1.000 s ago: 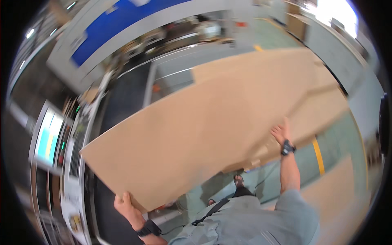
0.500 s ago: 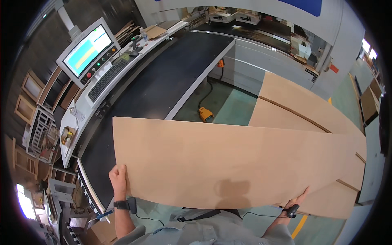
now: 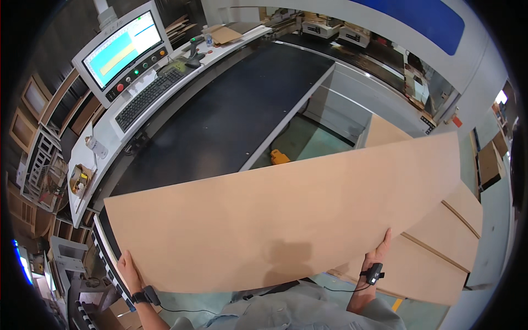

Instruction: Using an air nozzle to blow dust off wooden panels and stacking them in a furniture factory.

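Observation:
A long, light-brown wood panel (image 3: 275,214) spans in front of me, its right end raised higher than its left. My left hand (image 3: 128,272) is closed on its lower left edge, the fingers partly hidden. Along the near edge toward the right, my right hand (image 3: 378,252) grips the panel, with a digit along the upper face and the other fingers hidden. Both wrists wear black bands with small devices and cables. The panel's left part covers some of the black machine table (image 3: 220,121); whether it touches cannot be told.
More wood panels (image 3: 434,247) with grooves lie at the right, below the held panel. Beyond the black table stand a monitor (image 3: 124,49), a keyboard (image 3: 149,99), a hand scanner (image 3: 193,54) and a spray bottle (image 3: 96,147). An orange foot pedal (image 3: 279,157) rests on the floor.
Both hands have moved the panel left; its right end has risen and its left end dropped. More of the grooved panels at the lower right shows. The view has shifted slightly too.

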A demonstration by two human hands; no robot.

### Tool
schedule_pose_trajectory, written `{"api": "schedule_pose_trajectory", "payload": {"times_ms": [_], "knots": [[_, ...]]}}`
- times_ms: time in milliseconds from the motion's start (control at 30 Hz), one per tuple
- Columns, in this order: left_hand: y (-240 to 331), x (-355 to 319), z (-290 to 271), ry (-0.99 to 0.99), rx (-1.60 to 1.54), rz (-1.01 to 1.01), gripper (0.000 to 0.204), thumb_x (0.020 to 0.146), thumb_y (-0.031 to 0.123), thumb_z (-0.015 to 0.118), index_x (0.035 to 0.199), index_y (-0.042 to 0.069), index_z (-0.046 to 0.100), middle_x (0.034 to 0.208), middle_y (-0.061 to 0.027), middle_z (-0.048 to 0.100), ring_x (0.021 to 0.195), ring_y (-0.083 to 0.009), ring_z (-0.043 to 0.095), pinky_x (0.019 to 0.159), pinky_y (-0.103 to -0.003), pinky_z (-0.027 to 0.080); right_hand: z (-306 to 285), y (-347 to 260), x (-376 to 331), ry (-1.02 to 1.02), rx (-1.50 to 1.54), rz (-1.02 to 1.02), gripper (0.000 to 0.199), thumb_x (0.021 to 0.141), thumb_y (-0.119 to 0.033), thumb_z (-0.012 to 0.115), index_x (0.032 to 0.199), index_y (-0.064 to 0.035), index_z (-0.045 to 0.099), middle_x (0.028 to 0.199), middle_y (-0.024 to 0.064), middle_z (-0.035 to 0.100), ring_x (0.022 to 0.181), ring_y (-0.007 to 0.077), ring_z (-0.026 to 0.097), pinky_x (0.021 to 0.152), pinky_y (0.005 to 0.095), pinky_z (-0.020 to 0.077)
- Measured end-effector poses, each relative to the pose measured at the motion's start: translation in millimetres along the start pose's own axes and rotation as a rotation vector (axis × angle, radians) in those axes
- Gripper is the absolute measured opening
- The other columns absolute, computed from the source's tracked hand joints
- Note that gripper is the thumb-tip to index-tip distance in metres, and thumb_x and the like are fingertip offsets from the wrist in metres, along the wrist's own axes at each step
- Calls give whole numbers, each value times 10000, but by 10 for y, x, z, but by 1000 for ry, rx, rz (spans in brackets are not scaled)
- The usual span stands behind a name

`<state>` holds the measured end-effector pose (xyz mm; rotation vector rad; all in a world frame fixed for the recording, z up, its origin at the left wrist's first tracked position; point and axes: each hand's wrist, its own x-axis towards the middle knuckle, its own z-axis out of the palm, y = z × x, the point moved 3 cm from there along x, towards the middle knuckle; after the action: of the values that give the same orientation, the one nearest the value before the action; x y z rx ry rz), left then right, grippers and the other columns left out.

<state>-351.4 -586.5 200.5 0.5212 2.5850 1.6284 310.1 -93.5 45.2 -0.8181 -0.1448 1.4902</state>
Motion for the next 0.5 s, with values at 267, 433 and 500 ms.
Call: {"api": "schedule_pose_trajectory", "payload": {"times_ms": [267,433,500], "knots": [[-1289,76,-1108,143,37,-219,469,1095,347,595,834,-36,668,779,-5,640,672,-76,522,591,-256,408,1172,1350,393,-233,-92,132,434,1041,-274,664,1380,-12,593,1345,150,677,1200,308,669,1040,445,567],[-1098,-262,-1081,281,-99,-300,509,1077,387,624,807,-43,654,710,0,614,649,-69,495,556,-294,387,2041,2074,587,-343,-252,187,326,1026,-167,666,1294,13,617,1245,144,702,1141,282,692,994,411,588],[-349,-335,-858,273,311,-580,735,990,455,710,1426,-115,553,1348,-273,654,1160,-339,635,997,-452,509,2291,2309,753,-361,-252,205,327,1027,-150,659,1298,27,608,1249,149,698,1139,283,696,991,401,589]]}}
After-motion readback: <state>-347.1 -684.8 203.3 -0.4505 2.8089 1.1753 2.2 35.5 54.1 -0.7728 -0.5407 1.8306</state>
